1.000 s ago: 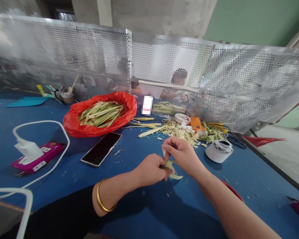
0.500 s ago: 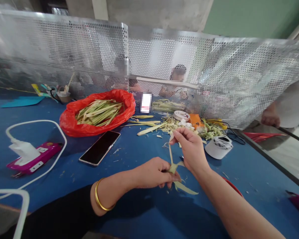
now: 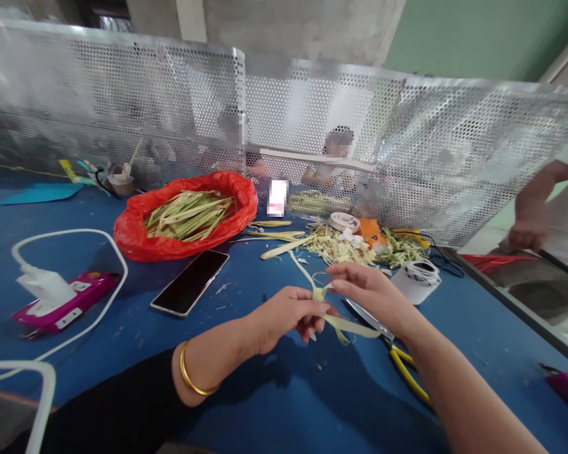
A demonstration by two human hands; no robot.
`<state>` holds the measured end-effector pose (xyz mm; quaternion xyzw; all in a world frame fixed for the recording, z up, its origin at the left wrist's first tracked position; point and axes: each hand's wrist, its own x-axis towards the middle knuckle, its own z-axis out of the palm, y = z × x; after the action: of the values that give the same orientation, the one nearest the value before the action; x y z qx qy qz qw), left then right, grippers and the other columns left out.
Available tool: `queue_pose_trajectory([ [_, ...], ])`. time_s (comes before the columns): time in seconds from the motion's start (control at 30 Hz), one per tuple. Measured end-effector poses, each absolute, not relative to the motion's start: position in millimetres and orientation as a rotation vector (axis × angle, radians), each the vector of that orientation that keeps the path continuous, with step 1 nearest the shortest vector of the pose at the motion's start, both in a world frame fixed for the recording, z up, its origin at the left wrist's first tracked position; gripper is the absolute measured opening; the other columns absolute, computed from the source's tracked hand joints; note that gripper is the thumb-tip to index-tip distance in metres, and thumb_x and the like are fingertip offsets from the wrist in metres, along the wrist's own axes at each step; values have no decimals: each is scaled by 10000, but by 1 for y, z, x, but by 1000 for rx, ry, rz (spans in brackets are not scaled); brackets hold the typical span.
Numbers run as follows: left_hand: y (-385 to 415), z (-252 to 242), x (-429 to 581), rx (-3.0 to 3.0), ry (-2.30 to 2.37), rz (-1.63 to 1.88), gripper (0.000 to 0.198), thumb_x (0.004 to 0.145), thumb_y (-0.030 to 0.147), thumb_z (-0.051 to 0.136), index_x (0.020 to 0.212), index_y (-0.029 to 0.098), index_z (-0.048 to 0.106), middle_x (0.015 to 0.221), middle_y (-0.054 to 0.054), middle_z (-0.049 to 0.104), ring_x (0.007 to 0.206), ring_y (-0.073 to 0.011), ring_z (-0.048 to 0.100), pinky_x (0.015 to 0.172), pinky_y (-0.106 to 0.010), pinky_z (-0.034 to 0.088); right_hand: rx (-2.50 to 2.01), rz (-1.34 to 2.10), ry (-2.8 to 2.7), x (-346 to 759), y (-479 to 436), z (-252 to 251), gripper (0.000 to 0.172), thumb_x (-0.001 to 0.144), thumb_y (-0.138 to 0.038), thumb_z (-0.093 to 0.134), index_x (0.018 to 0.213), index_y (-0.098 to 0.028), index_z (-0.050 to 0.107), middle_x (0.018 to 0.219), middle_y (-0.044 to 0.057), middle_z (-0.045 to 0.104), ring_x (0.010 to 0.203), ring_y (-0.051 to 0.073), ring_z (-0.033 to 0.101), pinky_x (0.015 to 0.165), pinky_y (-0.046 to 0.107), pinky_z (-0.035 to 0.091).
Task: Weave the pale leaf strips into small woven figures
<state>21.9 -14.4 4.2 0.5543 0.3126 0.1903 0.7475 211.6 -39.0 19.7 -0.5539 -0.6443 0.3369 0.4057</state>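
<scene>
A small piece woven from pale green leaf strips [image 3: 319,294] is pinched in my left hand [image 3: 293,313], its loose ends sticking out up and to the right. My right hand [image 3: 366,287] is closed at the fingertips on a short strip at the piece's right side. Yellow-handled scissors [image 3: 409,372] lie on the blue table, partly under my right hand and forearm. Beyond my hands is a heap of leaf scraps [image 3: 338,246].
A red bag of leaf strips [image 3: 137,243] stands at the left, near a dark phone [image 3: 190,282] and a purple power strip [image 3: 71,302] with white cable. A white roll [image 3: 415,282] sits right. A perforated metal screen [image 3: 146,94] runs behind; a person's hand [image 3: 527,233] shows right.
My right hand has come down and moved right, closer to the woven piece. My left hand has shifted slightly up and left. The scissors are now more exposed, and the person at right has moved.
</scene>
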Motion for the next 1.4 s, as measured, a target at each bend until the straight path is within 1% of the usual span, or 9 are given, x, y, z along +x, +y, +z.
queue_pose_trajectory([
  [0.17, -15, 2, 24, 1187, 751, 437, 254, 778, 353, 620, 823, 120, 712, 590, 5, 572, 465, -70, 447, 482, -221, 360, -1397, 818, -1700, 210, -48, 9, 220, 832, -384, 600, 778, -193, 694, 618, -12, 611, 543, 128, 543, 528, 246, 424],
  [0.4, -10, 2, 23, 1139, 763, 475, 230, 798, 298, 618, 868, 120, 746, 576, 8, 577, 455, -68, 469, 455, -202, 386, -1464, 729, -1485, 213, -41, 2, 247, 771, -373, 633, 617, -182, 650, 492, -33, 518, 467, 117, 465, 471, 236, 367],
  [0.57, -9, -1, 24, 943, 783, 564, 196, 816, 256, 648, 906, 102, 730, 628, -3, 611, 482, -56, 507, 479, -179, 447, -1618, 343, -1613, 216, -38, -2, 198, 828, -341, 564, 781, -199, 693, 749, 42, 675, 693, 207, 605, 637, 307, 434],
  [0.63, -8, 1, 23, 847, 720, 617, 186, 841, 220, 625, 950, 101, 715, 727, -39, 667, 573, -80, 590, 550, -196, 506, -1584, -15, -1585, 214, -44, 3, 180, 841, -328, 565, 894, -207, 687, 941, 85, 685, 870, 255, 611, 754, 357, 435],
  [0.7, -7, 5, 23, 786, 659, 672, 182, 834, 132, 608, 990, 106, 698, 862, -79, 710, 712, -122, 664, 572, -198, 525, -1498, -175, -1563, 209, -52, 9, 165, 878, -324, 541, 879, -215, 665, 926, 86, 672, 902, 258, 596, 796, 368, 422],
  [0.83, -6, 11, 21, 767, 593, 759, 278, 787, 6, 595, 1030, 113, 676, 1051, -122, 713, 902, -177, 692, 486, -155, 480, -1381, 220, -1711, 191, -61, 7, 187, 892, -333, 549, 778, -227, 654, 786, 45, 663, 778, 214, 602, 730, 314, 437],
  [1.0, -6, 9, 20, 829, 588, 778, 266, 803, 49, 620, 1052, 121, 676, 1057, -132, 717, 862, -165, 700, 459, -138, 441, -1322, 680, -1655, 170, -55, -14, 157, 840, -318, 595, 802, -201, 692, 828, 36, 679, 810, 201, 595, 741, 292, 434],
  [1.17, -3, 8, 20, 862, 635, 804, 237, 807, 91, 638, 1040, 120, 672, 1026, -140, 724, 836, -169, 701, 429, -142, 412, -1341, 812, -1628, 166, -60, -11, 272, 853, -355, 547, 665, -177, 629, 626, 0, 563, 605, 139, 461, 579, 260, 370],
  [1.4, -2, 12, 20, 924, 681, 838, 234, 798, 136, 657, 1030, 105, 669, 950, -129, 730, 789, -161, 684, 430, -166, 411, -1251, 1066, -1560, 168, -66, 7, 248, 801, -320, 542, 597, -184, 574, 691, 35, 624, 677, 166, 530, 616, 267, 404],
])
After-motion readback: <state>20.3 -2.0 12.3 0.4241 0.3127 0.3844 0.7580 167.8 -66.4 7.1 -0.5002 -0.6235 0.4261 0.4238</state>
